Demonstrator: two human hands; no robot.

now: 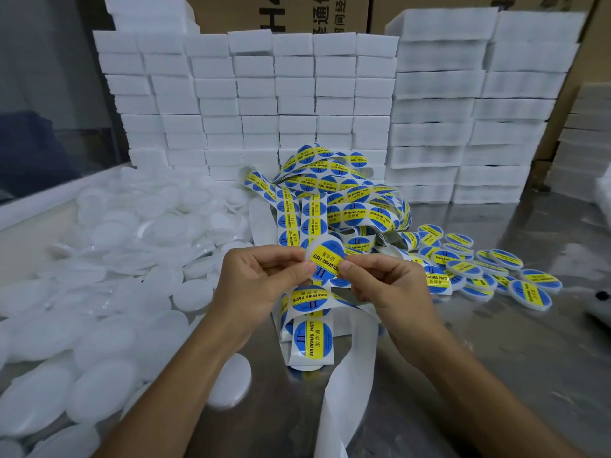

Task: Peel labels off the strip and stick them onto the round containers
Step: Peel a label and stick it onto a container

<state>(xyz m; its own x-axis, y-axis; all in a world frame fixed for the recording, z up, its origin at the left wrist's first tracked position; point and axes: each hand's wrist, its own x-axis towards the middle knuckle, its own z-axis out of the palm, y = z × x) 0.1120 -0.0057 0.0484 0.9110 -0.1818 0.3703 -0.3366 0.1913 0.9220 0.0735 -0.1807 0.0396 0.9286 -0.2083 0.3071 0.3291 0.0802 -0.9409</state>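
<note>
My left hand (264, 279) and my right hand (380, 282) meet above the table and pinch a round blue-and-yellow label (325, 259) between thumbs and fingers. A white round container seems to sit behind the label, mostly hidden. The label strip (312, 335) hangs below my hands, and its bare white backing (350, 375) trails toward me. A tangled heap of more strip (334, 200) lies just beyond my hands. Plain white round containers (132, 259) are piled at the left. Labelled containers (469, 269) lie at the right.
Stacks of white foam blocks (297, 104) form a wall at the back, with cardboard boxes (281, 11) behind them. The metal table (512, 358) shows bare at the right. One white container (229, 381) lies by my left forearm.
</note>
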